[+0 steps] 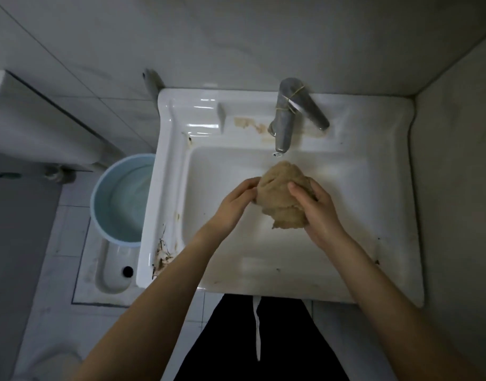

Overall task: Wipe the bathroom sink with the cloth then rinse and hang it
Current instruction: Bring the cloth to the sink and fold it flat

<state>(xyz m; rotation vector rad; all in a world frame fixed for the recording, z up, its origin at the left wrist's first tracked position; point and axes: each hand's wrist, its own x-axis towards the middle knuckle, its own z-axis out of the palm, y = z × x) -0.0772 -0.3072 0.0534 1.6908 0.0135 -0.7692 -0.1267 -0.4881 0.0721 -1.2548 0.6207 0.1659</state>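
While over sink (373, 171), cloth (280, 196) bunched between left hand (233, 204), right hand (318, 213)

We see the cloth (280, 196), tan and bunched into a crumpled wad, held above the basin just below the tap (284, 125). The sink (181, 188) is white and glossy, with brown stains on its back ledge and dark marks along its left rim.
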